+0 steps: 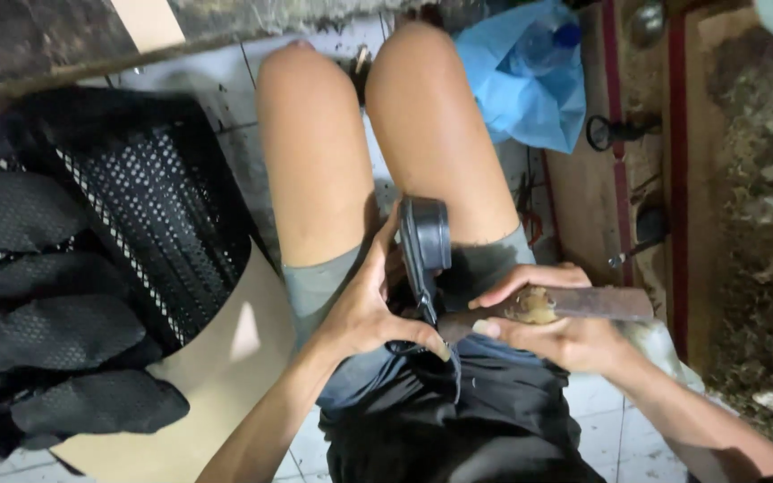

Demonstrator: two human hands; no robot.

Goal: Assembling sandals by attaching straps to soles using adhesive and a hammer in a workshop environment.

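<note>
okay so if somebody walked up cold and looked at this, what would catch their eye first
First, the two hands meeting over the lap at centre: the left hand steadies a dark shoe upper stood on edge, while the right hand grips a rusty flat metal tool against it. Next, the black perforated crate at left with dark mesh pieces stacked beside it, and the blue plastic bag top right.

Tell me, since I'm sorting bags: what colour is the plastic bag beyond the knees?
Light blue plastic bag, seen best in the head view.
</note>
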